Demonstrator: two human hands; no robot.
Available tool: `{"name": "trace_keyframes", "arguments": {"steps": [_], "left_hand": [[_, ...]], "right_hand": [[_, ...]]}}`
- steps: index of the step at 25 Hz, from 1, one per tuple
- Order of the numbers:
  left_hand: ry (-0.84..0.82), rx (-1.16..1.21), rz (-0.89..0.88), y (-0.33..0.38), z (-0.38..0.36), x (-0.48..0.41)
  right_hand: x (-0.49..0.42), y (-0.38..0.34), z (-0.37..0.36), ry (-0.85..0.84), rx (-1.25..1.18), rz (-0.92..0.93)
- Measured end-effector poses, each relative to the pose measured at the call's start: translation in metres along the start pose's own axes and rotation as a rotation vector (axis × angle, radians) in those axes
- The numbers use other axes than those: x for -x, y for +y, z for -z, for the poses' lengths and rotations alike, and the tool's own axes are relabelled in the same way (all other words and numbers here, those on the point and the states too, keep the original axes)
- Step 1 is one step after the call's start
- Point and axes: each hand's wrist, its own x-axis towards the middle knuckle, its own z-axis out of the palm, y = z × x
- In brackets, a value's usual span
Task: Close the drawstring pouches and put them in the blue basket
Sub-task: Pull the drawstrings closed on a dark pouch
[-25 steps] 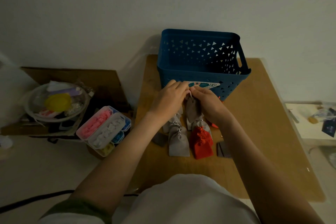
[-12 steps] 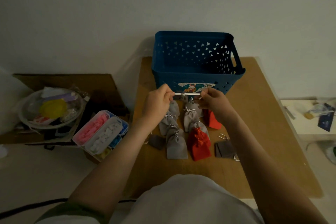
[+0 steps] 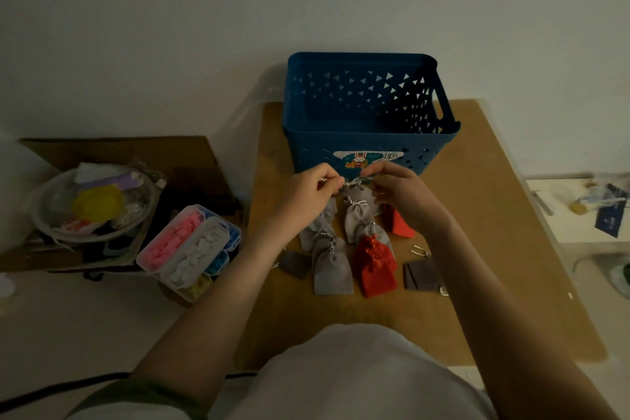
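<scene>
A blue basket [image 3: 361, 143] with triangle holes stands at the far side of a small wooden table [image 3: 477, 215]. Just in front of it, my left hand [image 3: 308, 191] and my right hand [image 3: 399, 189] each pinch a silver cord of a grey pouch [image 3: 358, 193] held between them. Below lie several more pouches: a grey one [image 3: 332, 269], a tied red one [image 3: 373, 266], another red one [image 3: 397, 223] partly under my right wrist, and flat dark grey ones [image 3: 421, 274].
Left of the table, on the floor, a divided plastic box [image 3: 191, 245] holds pink, white and blue pieces, and a clear bowl [image 3: 92, 204] holds a yellow thing, on cardboard. A low white surface [image 3: 579, 208] with small items is at the right.
My hands first worked close together on the pouch top, then drew apart with the cords stretched between them; now they have come nearer each other again. The view shifted slightly.
</scene>
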Motion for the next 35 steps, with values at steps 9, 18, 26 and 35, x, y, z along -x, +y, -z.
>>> {"name": "trace_keyframes", "arguments": {"steps": [9,18,26,35], "left_hand": [[-0.011,-0.184,-0.067,0.015,0.002,0.001],[-0.109,0.244,0.130,0.031,-0.001,0.004],[0.219,-0.093,0.014,0.020,-0.019,0.002],[0.062,-0.117,0.028,0.025,-0.018,0.006]], "right_hand": [[0.006,-0.005,-0.021,-0.248,0.057,0.054],[0.013,-0.008,-0.020,-0.197,0.099,0.140],[0.016,-0.006,-0.027,-0.013,0.005,0.203],[0.011,-0.007,-0.039,0.105,-0.034,0.245]]}}
